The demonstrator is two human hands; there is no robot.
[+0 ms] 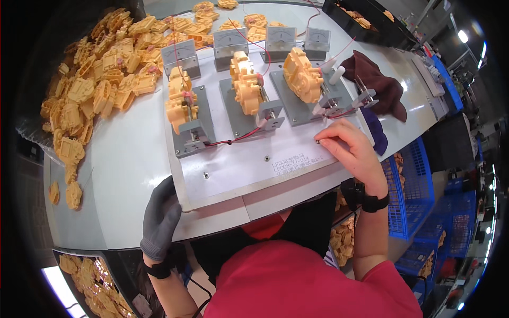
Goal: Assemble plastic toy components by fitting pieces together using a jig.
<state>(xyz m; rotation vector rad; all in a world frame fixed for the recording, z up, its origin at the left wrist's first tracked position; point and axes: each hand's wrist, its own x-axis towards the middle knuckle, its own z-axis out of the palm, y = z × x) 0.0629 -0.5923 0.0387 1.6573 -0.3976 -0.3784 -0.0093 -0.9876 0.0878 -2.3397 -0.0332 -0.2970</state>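
Observation:
My bare right hand (347, 147) rests at the right side of a white-topped board (238, 183), thumb and forefinger pinched on a small metal switch (317, 141). Two similar metal switches, a left one (205, 175) and a middle one (266, 158), stick up from the board. My left hand (160, 218), in a grey glove, lies by the board's near left corner, thumb and fingers apart. On grey mounts across the board sit three yellow plastic gear housings: a left one (181, 103), a middle one (246, 87) and a right one (303, 76), with red and black wires between the mounts.
Several dial meters (230, 46) line the board's back. A large pile of yellow housings (101, 74) covers the table's far left. A maroon cloth (377, 82) lies at right, with a black tray (371, 24) behind. Blue crates (408, 196) stand at lower right.

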